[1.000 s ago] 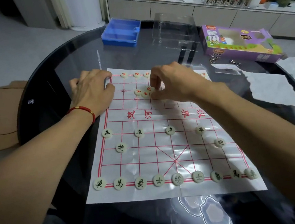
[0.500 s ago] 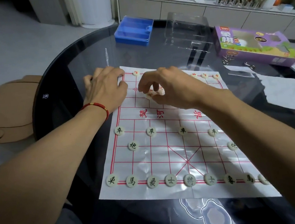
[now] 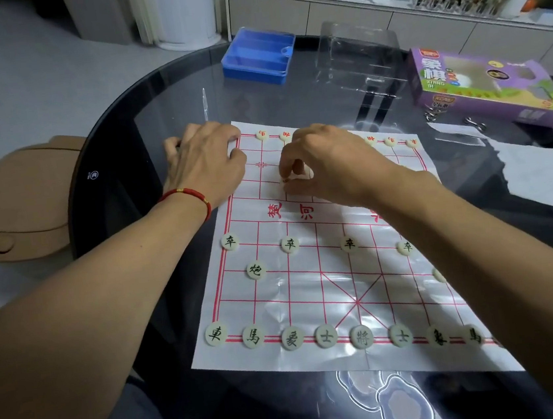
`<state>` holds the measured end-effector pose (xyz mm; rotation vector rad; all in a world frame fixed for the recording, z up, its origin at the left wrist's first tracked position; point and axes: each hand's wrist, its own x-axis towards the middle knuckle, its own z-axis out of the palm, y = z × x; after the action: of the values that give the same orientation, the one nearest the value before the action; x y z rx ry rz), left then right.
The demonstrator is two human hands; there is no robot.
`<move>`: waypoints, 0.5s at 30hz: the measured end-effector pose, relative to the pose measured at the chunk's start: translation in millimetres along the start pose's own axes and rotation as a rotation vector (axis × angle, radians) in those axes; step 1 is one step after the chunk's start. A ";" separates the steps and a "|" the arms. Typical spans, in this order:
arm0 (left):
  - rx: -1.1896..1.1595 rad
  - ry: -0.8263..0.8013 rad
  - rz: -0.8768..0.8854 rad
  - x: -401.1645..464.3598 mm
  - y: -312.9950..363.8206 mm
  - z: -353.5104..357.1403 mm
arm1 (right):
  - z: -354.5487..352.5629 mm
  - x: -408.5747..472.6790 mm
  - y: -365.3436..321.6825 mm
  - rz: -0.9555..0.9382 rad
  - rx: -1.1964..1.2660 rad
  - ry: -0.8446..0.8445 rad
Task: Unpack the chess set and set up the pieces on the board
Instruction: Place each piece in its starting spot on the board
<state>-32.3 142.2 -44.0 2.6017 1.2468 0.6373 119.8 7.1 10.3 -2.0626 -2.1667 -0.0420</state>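
Note:
A white paper board (image 3: 318, 283) with red grid lines lies on the dark glass table. Black-lettered round pieces fill its near row (image 3: 361, 336), with soldiers (image 3: 289, 244) and a cannon (image 3: 255, 270) ahead of them. Red-lettered pieces (image 3: 262, 134) sit along the far row. My left hand (image 3: 206, 164) lies flat on the board's far left corner. My right hand (image 3: 327, 165) is over the far half, fingertips pinched on a small cluster of red-lettered pieces (image 3: 294, 177), mostly hidden under the fingers.
A blue plastic tray (image 3: 259, 56) and a clear plastic lid (image 3: 359, 58) stand at the table's far side. The purple chess box (image 3: 481, 82) lies at the far right, with metal clips (image 3: 473, 123) and white paper (image 3: 539, 172) near it. A brown seat (image 3: 15, 201) is left of the table.
My right hand has shifted slightly left and closed its fingers over the loose red pieces. The left hand stays pressed on the board corner. The camera has drifted, moving the view.

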 end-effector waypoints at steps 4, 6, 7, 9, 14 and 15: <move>-0.005 0.000 0.000 -0.1 0.0 1.3 | -1.7 -1.0 3.1 0.000 0.053 -0.038; -0.003 0.001 0.003 -0.1 -0.5 1.3 | -1.9 -2.9 5.0 0.008 0.045 -0.031; -0.003 0.001 0.004 -0.1 -0.7 0.9 | -1.5 -3.6 5.6 0.016 0.034 -0.020; -0.004 -0.004 0.007 0.0 -0.9 0.0 | 0.3 -4.1 6.3 0.035 0.002 0.005; 0.002 -0.007 0.004 0.0 0.0 -0.1 | 4.7 -1.6 6.1 0.034 -0.007 -0.003; 0.002 -0.007 0.002 0.1 0.0 0.0 | 5.0 -0.7 6.1 0.036 0.002 -0.010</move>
<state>-32.3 142.3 -44.0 2.6049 1.2433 0.6265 125.5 7.3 4.7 -2.1049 -2.1335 -0.0256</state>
